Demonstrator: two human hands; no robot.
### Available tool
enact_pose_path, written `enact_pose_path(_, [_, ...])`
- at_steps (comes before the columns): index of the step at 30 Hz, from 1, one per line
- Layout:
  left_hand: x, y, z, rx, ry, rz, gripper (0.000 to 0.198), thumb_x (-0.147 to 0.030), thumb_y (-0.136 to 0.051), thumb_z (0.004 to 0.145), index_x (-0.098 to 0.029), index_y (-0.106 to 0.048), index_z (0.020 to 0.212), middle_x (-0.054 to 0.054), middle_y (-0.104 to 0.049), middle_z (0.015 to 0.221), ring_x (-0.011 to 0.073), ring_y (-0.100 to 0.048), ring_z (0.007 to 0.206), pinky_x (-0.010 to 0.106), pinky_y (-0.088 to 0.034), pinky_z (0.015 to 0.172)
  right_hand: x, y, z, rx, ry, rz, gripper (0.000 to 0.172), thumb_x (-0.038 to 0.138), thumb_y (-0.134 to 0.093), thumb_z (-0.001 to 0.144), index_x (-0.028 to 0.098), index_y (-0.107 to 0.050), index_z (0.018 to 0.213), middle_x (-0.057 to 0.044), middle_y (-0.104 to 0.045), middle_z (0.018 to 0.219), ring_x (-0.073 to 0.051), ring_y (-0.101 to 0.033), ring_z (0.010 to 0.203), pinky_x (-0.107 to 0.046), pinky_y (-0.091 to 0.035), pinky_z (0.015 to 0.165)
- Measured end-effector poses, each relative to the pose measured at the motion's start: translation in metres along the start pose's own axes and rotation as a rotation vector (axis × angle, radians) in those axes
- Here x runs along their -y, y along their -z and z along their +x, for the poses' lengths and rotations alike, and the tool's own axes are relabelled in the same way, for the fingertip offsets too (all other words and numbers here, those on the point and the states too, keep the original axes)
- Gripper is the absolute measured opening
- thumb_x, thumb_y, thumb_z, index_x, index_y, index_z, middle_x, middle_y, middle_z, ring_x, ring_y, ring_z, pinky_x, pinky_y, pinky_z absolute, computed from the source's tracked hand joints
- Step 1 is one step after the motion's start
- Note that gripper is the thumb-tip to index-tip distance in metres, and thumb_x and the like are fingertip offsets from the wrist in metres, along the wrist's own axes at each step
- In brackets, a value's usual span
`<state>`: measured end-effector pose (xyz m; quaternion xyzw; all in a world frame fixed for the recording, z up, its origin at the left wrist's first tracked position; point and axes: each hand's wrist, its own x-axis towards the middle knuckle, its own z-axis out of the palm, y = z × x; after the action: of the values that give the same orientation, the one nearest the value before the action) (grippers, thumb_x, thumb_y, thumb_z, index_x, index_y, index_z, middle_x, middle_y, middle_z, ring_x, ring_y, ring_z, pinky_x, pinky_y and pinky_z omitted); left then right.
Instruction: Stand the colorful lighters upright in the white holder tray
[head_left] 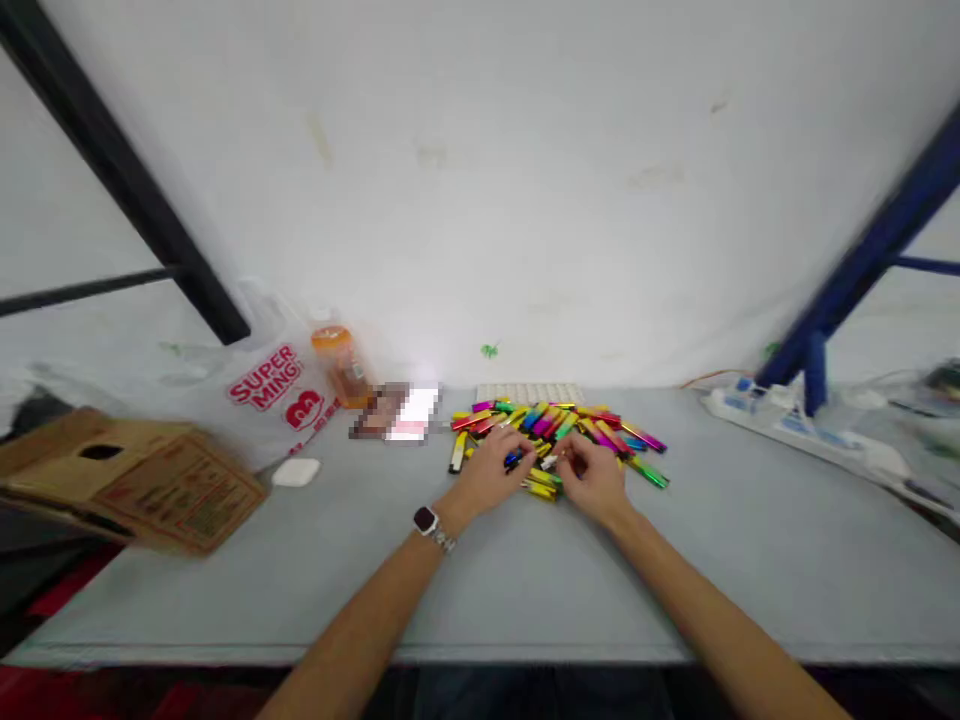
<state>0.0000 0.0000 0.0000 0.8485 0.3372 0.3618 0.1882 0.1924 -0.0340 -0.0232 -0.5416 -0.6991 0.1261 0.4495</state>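
A heap of several small, shiny, many-coloured stick-shaped items [559, 428] lies on the grey table [480, 570] ahead of me. My left hand [491, 472], with a watch on its wrist, has its fingers curled at the heap's near edge on a blue item [514, 459]. Beside it my right hand [596, 478] rests with bent fingers on the heap; a small pale piece shows at its fingertips. What exactly it grips is too small to tell.
A flattened cardboard box [127, 475] lies at the left, beside a white "SUPER MING" plastic bag [274, 395], an orange bottle [341, 362] and a small white case [296, 472]. A white tray [531, 393] sits behind the heap. A power strip [757, 405] and blue frame [862, 265] stand right.
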Motion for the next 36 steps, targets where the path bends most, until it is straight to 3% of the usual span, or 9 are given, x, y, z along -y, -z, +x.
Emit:
enact_pose_path(9, [-0.003,0.000,0.000,0.080,-0.013,0.018,0.008,-0.021,-0.058,0.089,-0.019,-0.064,0.084,0.004,-0.065,0.087,0.0194,-0.059,0.090,0.032,-0.045,0.084,0.004,0.002,0.010,0.120,-0.029,0.097,0.009,0.016,-0.052,0.075,0.020,-0.059,0.079,0.004,-0.052,0.057,-0.013,-0.049,0.052,-0.024,-0.036,0.053])
enact_pose_path(14, [-0.005,0.023,-0.001,0.137,-0.039,0.062,0.007,-0.021,-0.059,0.088,-0.019,-0.066,0.088,0.005,-0.065,0.092,0.0198,-0.059,0.093,0.032,-0.046,0.086,0.014,0.004,0.008,0.212,-0.023,0.025,0.009,0.016,-0.054,0.075,0.021,-0.062,0.079,0.002,-0.060,0.061,-0.013,-0.053,0.055,-0.024,-0.037,0.055])
enact_pose_path(20, [0.008,0.047,-0.004,0.214,0.081,0.034,0.006,-0.017,-0.063,0.083,-0.018,-0.068,0.081,0.003,-0.068,0.085,0.0175,-0.061,0.082,0.029,-0.047,0.080,0.026,0.005,0.006,0.264,-0.021,-0.054,0.006,0.018,-0.059,0.072,0.021,-0.063,0.074,0.002,-0.066,0.069,-0.014,-0.057,0.063,-0.025,-0.036,0.058])
enact_pose_path(29, [0.016,0.018,-0.008,0.112,0.132,-0.020,0.007,-0.021,-0.064,0.082,-0.019,-0.069,0.079,0.003,-0.066,0.083,0.0177,-0.059,0.081,0.027,-0.048,0.072,0.022,0.002,0.005,0.225,-0.021,-0.044,0.004,0.019,-0.060,0.074,0.021,-0.062,0.073,0.002,-0.064,0.067,-0.014,-0.056,0.063,-0.025,-0.037,0.059])
enact_pose_path(36, [0.014,0.016,-0.008,0.071,0.135,-0.061,0.009,-0.023,-0.063,0.084,-0.018,-0.068,0.078,0.004,-0.066,0.083,0.0187,-0.061,0.083,0.028,-0.048,0.073,0.024,0.003,0.006,0.169,0.002,-0.070,0.005,0.018,-0.059,0.075,0.021,-0.062,0.072,0.002,-0.064,0.068,-0.014,-0.056,0.065,-0.026,-0.039,0.061])
